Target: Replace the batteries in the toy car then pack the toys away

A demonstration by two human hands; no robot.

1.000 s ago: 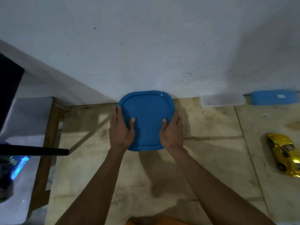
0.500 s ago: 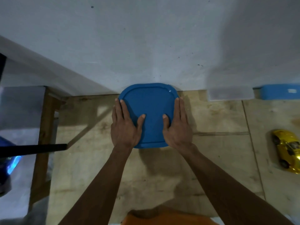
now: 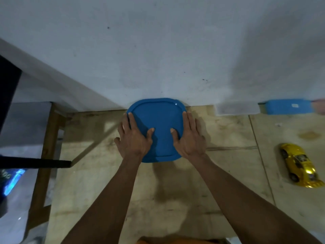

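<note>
Blue lid (image 3: 159,120) under both flat open-grip hands, left hand (image 3: 134,140), right hand (image 3: 189,139), yellow toy car (image 3: 299,164) well apart.

Smooth blue plastic lid (image 3: 159,120)

The scene is dimly lit and tinged blue. Dark shadows are cast toward the near side beneath the forearms and on the wall (image 3: 175,50) at far right. A small glare is seen on the yellow toy car (image 3: 299,164). Straight lines are bowed at the edges, and detail is softened throughout.
</note>
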